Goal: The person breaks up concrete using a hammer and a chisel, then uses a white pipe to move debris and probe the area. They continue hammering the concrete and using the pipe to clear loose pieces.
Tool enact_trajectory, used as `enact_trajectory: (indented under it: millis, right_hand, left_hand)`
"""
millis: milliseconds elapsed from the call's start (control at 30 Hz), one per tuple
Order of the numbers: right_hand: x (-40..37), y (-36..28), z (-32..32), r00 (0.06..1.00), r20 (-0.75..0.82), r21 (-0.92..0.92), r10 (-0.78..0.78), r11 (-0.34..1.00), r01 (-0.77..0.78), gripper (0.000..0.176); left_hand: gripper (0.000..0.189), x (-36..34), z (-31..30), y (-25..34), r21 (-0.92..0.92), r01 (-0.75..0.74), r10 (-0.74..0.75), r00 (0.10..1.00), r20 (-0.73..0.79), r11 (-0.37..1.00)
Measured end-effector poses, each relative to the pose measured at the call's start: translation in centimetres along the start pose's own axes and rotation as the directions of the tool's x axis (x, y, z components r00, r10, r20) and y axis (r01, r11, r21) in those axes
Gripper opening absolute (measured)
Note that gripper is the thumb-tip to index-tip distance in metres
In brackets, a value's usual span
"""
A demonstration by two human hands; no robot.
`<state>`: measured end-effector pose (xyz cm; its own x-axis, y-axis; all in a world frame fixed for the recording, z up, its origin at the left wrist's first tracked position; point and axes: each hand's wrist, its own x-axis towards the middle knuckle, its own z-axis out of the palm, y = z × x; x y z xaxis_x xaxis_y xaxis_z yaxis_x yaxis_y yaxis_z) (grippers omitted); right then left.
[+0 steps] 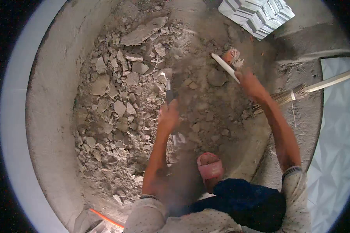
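Observation:
My left hand (pixel 168 116) grips the handle of a hammer (pixel 168 83), whose blurred head sits over dusty rubble in the middle of the floor. My right hand (pixel 249 82) holds a white rod-like tool (pixel 224 66), its tip angled up-left toward a reddish, frayed lump (pixel 233 56). Broken concrete pieces (pixel 116 97) lie heaped to the left of both hands. My foot in a pink sandal (pixel 209 166) stands on the grey floor just below the hammer.
A curved concrete wall (pixel 50 116) rings the left side. A straw broom (pixel 299 92) with a pale handle lies at the right. Patterned tiles (pixel 256 13) rest at the top; pale tiled surface (pixel 338 147) at right. An orange strip (pixel 105 218) lies bottom left.

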<state>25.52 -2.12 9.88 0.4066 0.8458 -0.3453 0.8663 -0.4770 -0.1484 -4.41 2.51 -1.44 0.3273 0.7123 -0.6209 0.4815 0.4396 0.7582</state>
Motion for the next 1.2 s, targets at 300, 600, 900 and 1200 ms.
enact_trajectory:
  millis: [300, 600, 900, 1200]
  right_hand:
    - [1.7, 0.0, 3.4, 0.963, -0.264, 0.086, -0.057, 0.993, 0.082, 0.048]
    - [-7.2, 0.4, 8.2, 0.988, -0.118, 0.014, -0.098, 0.995, 0.1, 0.028]
    - [0.3, 0.1, 7.5, 0.985, -0.174, 0.254, -0.013, 0.965, 0.058, 0.04]
    - [2.7, -4.3, 1.9, 0.987, -0.132, 0.05, -0.096, 0.993, 0.103, 0.043]
  left_hand:
    - [0.039, -0.6, -0.5, -1.7, 0.078, -0.208, 0.215, 0.972, -0.091, 0.975]
    - [0.039, 0.8, -0.8, -3.6, 0.018, -0.021, 0.022, 0.999, -0.032, 1.0]
    - [0.035, -0.8, -1.1, -0.8, -0.111, -0.015, 0.019, 0.999, 0.03, 0.994]
    - [0.016, -1.2, -1.2, -0.4, -0.322, 0.056, -0.013, 0.991, 0.133, 0.945]
